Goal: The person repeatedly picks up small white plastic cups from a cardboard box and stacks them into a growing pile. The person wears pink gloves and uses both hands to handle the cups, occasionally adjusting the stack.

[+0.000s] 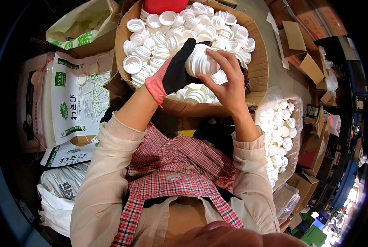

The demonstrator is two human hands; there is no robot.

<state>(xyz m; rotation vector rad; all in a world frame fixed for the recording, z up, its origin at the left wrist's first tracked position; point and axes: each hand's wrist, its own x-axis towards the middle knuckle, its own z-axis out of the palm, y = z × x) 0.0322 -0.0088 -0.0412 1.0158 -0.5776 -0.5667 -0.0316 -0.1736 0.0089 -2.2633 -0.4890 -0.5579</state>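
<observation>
A white ribbed plastic piece [201, 61], round and stepped like a bellows, is held up between my hands over the big carton. My left hand [179, 71], in a black glove with a pink cuff, grips it from the left and below. The bare fingers and thumb of my right hand [227, 78] curve against its right side. Under both hands, a heap of similar white ribbed pieces [159, 43] fills the cardboard carton [256, 53]. Something dark, partly hidden behind my right hand, lies at the carton's right inner side.
A red object [165, 5] sits at the carton's far edge. To the right stands a plastic-lined box [298, 123] of white pieces. Thin white sticks [94, 96] lie on printed packaging at left, below an open white bag [79, 29]. Open cardboard boxes [301, 49] line the right.
</observation>
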